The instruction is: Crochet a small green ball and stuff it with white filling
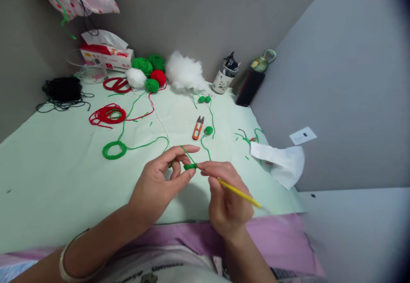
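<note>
My left hand [156, 182] pinches a small green crochet piece [190, 166] between thumb and fingers, with green yarn drawn up over the raised index finger. In my right hand [229, 199] is a crochet hook [238, 192] with a yellow handle, held like a pencil. Its tip meets the edge of the green piece. A strand of green yarn [145, 145] runs left across the table to a loose green coil [114, 150]. Beyond my hands lie orange thread snips [197, 128] and a small green crocheted ball [208, 130] with a yarn tail.
Yarn balls [142, 66], white stuffing [185, 71] and a tissue box [107, 56] line the back. Red scissors [117, 85], a red yarn coil [107, 114] and black yarn [64, 89] lie left. A pen cup [225, 78], a bottle [253, 82] and a crumpled tissue [282, 161] stand or lie right.
</note>
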Demonstrator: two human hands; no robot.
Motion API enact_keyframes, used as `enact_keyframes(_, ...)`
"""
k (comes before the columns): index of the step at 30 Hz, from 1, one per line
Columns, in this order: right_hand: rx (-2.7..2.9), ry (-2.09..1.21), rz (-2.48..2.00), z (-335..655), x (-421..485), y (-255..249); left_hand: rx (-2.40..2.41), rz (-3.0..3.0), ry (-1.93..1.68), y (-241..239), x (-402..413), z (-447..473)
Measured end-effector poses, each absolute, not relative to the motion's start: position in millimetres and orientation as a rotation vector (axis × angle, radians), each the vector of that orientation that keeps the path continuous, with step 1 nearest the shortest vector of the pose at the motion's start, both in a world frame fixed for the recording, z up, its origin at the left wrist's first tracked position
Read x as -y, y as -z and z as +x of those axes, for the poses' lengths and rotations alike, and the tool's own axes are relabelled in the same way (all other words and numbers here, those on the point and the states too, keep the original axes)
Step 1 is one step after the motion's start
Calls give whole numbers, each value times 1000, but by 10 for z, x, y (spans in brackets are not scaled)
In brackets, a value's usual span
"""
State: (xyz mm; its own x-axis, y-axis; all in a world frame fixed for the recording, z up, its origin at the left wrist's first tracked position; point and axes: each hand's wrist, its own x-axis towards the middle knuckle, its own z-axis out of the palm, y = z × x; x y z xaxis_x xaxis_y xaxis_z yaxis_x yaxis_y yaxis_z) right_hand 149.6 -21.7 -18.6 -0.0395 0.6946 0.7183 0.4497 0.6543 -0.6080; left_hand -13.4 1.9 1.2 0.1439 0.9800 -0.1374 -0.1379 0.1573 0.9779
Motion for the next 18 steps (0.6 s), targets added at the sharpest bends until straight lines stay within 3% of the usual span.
enact_keyframes(3, 1828, 143, -963, 1492, 215, 285, -901, 857, -1016, 7, -24, -108)
enact_keyframes(5, 1823, 223, -959, 1495, 205, 317, -736, 671, -906, 24, -58, -117)
enact_keyframes(12, 1229, -638, -885, 1491, 133, 145, -728, 584, -917, 18, -163, -201)
enact_keyframes(18, 1199, -817, -904, 1467, 79, 181, -665, 690, -925, -4, -91, -146)
